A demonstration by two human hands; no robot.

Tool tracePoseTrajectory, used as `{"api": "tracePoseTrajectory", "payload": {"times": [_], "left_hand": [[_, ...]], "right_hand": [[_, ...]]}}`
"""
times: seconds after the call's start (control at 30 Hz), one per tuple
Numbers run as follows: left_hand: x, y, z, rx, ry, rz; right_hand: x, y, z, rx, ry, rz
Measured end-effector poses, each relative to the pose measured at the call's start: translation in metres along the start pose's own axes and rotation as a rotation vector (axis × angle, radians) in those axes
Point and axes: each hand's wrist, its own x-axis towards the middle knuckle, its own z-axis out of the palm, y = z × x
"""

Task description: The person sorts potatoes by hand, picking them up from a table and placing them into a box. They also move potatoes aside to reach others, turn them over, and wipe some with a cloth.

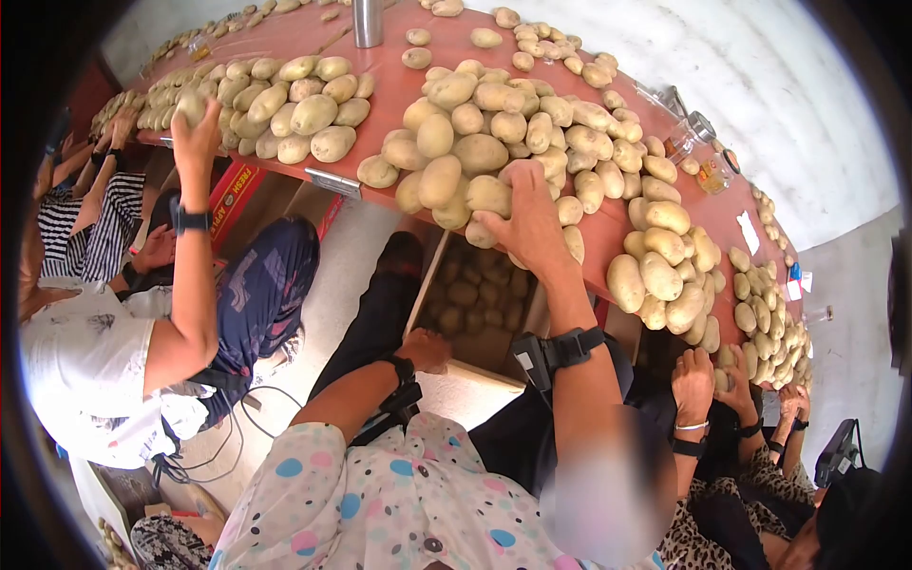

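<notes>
A large heap of pale yellow potatoes (481, 152) lies on the red table before me. My right hand (530, 220) is at the front of this heap, closed round a potato (489, 195) with thumb and fingers on either side of it; the palm side is hidden. Lower down, my left hand (425, 351) is at the corner of an open crate (483, 373) under the table edge. Its fingers are curled, and whatever they may hold does not show. More potatoes (467, 293) lie inside the crate, in shadow.
Further potato heaps (302, 107) line the red table (404, 57). A metal flask (368, 23) and a glass jar (691, 136) stand behind them. On the left, a co-worker's hand (196, 133) holds a potato; at right, other hands (693, 385) are near the table edge.
</notes>
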Motion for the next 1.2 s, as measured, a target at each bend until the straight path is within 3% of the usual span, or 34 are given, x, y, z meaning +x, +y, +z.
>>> {"api": "tracePoseTrajectory", "payload": {"times": [0.23, 0.3, 0.33, 0.4, 0.5, 0.53, 0.6, 0.63, 0.7, 0.73, 0.97, 1.03, 1.07, 1.13, 1.17, 1.2], "left_hand": [[-0.003, 0.001, -0.011, 0.016, -0.077, 0.047], [-0.001, 0.000, -0.011, 0.008, -0.089, 0.040], [0.000, 0.001, -0.011, 0.011, -0.104, 0.034], [0.007, -0.001, 0.001, -0.005, -0.077, 0.026], [-0.004, 0.002, -0.009, -0.023, -0.020, 0.033], [-0.010, 0.003, -0.016, -0.034, 0.012, 0.046], [-0.013, 0.002, -0.020, -0.073, -0.012, 0.040], [-0.011, 0.002, -0.022, -0.117, -0.034, 0.030], [-0.006, -0.002, -0.016, -0.097, -0.020, 0.062], [-0.004, -0.003, -0.012, -0.082, -0.012, 0.085], [-0.005, -0.002, -0.011, -0.070, -0.021, 0.065], [-0.003, -0.002, -0.006, -0.066, 0.036, 0.050], [-0.003, -0.002, -0.006, -0.071, 0.033, 0.049], [-0.006, -0.001, -0.013, -0.096, 0.000, 0.049], [-0.005, -0.001, -0.010, -0.096, -0.002, 0.050], [-0.003, -0.002, -0.007, -0.094, 0.000, 0.050]], "right_hand": [[-0.005, -0.023, -0.010, 0.054, 0.183, 0.079], [-0.018, -0.036, -0.017, 0.488, 0.137, 0.218], [-0.026, -0.040, -0.017, 0.487, 0.128, 0.217], [-0.045, -0.046, -0.010, 0.730, -0.207, 0.430], [-0.066, -0.043, 0.026, 0.841, -0.624, 0.774], [-0.077, -0.036, 0.043, 0.840, -0.620, 0.775], [-0.100, -0.017, 0.076, 1.100, -0.572, 1.148], [-0.108, -0.011, 0.088, 1.096, -0.561, 1.148], [-0.118, -0.002, 0.105, 1.230, -0.240, 1.317], [-0.118, 0.005, 0.110, 1.334, -0.235, 1.282], [-0.103, 0.013, 0.097, 1.247, -0.318, 1.323], [-0.100, 0.032, 0.093, 0.933, -0.361, 1.221], [-0.101, 0.039, 0.090, 0.932, -0.365, 1.225], [-0.103, 0.050, 0.083, 0.442, -0.493, 1.138], [-0.114, 0.062, 0.086, 0.443, -0.493, 1.140], [-0.131, 0.081, 0.096, 0.058, -0.489, 0.942]]}}
